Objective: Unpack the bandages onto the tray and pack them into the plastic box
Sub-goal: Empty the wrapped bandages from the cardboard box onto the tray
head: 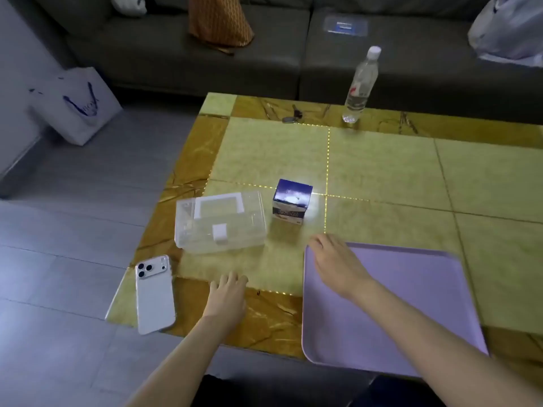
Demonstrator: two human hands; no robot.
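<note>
One bandage carton: blue-white, closed. One clear plastic box, latched. One lilac tray. Left hand spread, empty; right hand at tray corner, grip unclear.

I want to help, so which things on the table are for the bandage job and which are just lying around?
For the job:
blue carton, not yet opened
clear plastic box, lid on
purple tray, nothing on it yet

Just lying about:
white phone, at the table's near corner
water bottle, at the far edge
keys, near the bottle
</note>
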